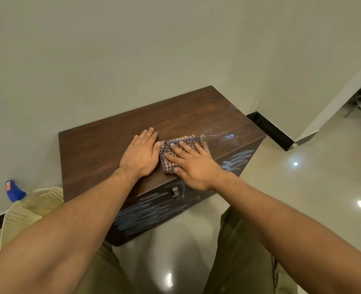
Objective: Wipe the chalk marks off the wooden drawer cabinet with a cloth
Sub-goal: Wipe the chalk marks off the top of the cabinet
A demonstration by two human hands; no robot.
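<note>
A dark wooden drawer cabinet stands against the wall. My right hand presses flat on a folded checked cloth near the front of its top. My left hand rests flat on the bare top just left of the cloth. Faint chalk specks lie on the top to the right of the cloth. Bluish chalk scribbles cover the left drawer front, and more chalk marks show on the right front. A metal handle sits between them.
A spray bottle with a blue head stands in a cream perforated basket on the floor left of the cabinet. Glossy floor tiles spread to the right. A black skirting runs along the wall corner.
</note>
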